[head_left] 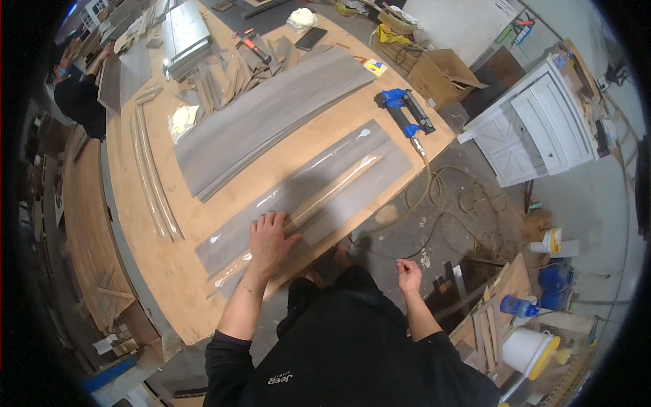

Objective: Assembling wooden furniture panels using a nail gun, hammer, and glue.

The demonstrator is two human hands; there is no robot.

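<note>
My left hand [271, 243] rests with its fingers spread on a grey wood-grain board [352, 146] near the table's front edge. Along this board lies a narrow light-brown wooden strip [332, 188], which passes by my thumb. Glossy, wet-looking glue lines [291, 180] run lengthwise on the board, and shiny patches show on the strip's ends. My right hand [409, 275] is off the table, above the floor, with its fingers curled; whether anything is inside them is hidden. Beyond the board's right end lies a blue and black nail gun [405, 112] with its hose attached.
Behind the board sits a stack of grey boards [271, 115]. Two long curved strips [152, 176] lie at the left. Wood offcuts, a red-handled hammer [256, 51] and a phone [310, 39] are farther back. A coiled hose [468, 197] and a white cabinet [536, 129] stand right.
</note>
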